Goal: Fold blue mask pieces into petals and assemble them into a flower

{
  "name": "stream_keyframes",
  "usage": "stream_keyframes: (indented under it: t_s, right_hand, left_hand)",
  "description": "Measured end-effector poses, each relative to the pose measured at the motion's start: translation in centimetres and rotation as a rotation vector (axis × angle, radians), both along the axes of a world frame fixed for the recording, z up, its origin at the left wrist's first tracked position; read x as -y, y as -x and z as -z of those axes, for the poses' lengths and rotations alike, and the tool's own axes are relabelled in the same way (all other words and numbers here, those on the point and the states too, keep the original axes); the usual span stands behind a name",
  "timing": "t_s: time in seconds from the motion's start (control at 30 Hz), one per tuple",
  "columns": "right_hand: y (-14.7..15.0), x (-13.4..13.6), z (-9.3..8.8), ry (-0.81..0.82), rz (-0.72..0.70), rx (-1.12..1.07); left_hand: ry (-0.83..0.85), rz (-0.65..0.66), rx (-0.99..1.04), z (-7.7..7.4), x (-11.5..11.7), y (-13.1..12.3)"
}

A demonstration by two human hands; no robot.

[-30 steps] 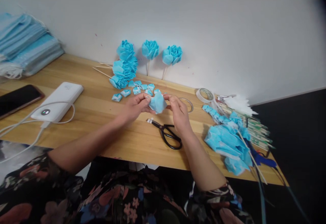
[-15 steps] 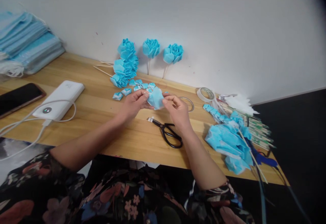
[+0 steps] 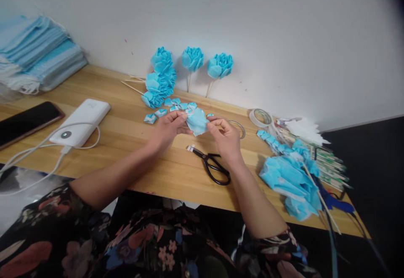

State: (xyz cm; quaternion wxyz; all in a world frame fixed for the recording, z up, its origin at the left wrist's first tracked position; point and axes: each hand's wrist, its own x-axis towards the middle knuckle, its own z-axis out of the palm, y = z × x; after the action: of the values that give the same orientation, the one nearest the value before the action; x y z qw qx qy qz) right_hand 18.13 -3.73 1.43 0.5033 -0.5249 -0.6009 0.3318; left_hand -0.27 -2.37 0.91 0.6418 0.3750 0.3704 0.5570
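While at sheet (image 3: pixel 197 122) edges, hands (image 3: pixel 228 140) apart

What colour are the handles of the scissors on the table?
Black; the scissors' handles show best in the head view.

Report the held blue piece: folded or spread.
Mostly spread: the blue piece shows a broad face between left hand and right hand.

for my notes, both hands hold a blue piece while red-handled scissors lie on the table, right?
Not quite: the head view shows black-handled scissors on the table, not red. The left hand and right hand do hold the blue piece.
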Motion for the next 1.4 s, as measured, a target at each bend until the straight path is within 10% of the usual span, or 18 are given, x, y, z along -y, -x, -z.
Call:
stream_keyframes:
  t_s: [1.4]
  right_hand:
    - [0.3,-0.1,0.6,0.306,-0.285,-0.329]
  left_hand:
    - [-0.101,0.170,-0.124,0.5,0.4,-0.1]
